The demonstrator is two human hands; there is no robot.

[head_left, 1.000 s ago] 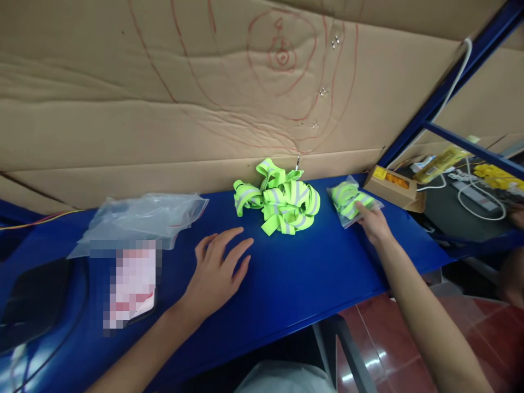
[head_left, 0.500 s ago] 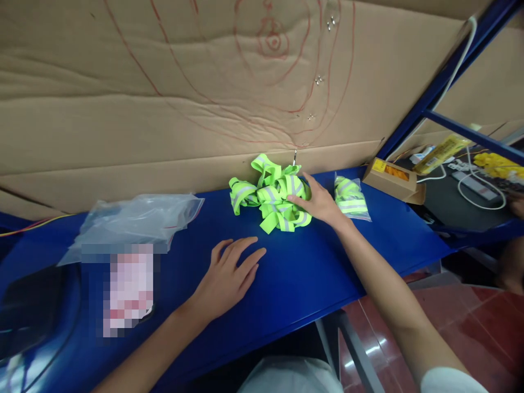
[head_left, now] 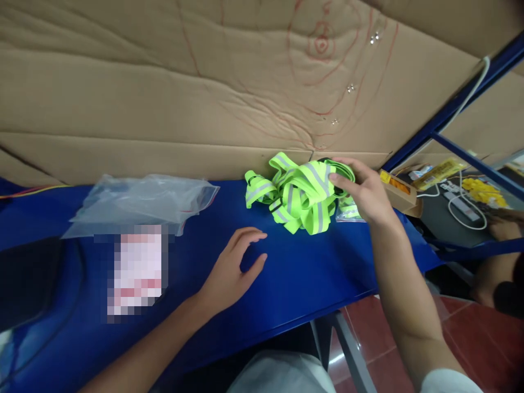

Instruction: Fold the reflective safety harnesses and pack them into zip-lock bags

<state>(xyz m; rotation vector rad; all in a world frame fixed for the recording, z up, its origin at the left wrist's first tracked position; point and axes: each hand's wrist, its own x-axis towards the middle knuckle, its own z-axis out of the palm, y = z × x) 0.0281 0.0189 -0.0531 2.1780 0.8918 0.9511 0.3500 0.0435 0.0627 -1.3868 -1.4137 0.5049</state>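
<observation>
- Left hand (head_left: 235, 267): nearest, palm down at the front of the blue surface (head_left: 286, 289), fingers loosely bent and holding nothing. Whether it touches the surface is hard to tell. To its left lies a pixelated item (head_left: 139, 267).
- Right hand (head_left: 370, 191): farther forward, thumb in front and fingers behind, apparently pinching a coil at the right end of the straps (head_left: 303, 196).
- Possible trouble: the straps cross and loop over one another, so pulling on that one coil could drag the whole heap or tighten a knot. A black buckle (head_left: 277, 204) in the heap might snag on a neighbouring loop. A loose pinch could let the coil spring open.
- Straps: a neon yellow-green heap with silver stripes, ahead and to the right of the left hand, well within its reach but not touching it; the heap lies directly left of the right hand, in contact with its thumb.
- Bag (head_left: 350, 212): clear, with more straps inside, partly hidden behind the right hand; a sideways sweep of that hand could shove it.
- Plastic bags (head_left: 143, 202): flat, ahead and left of the left hand.
- Box (head_left: 397, 196): cardboard, beyond the right hand, to its right.
</observation>
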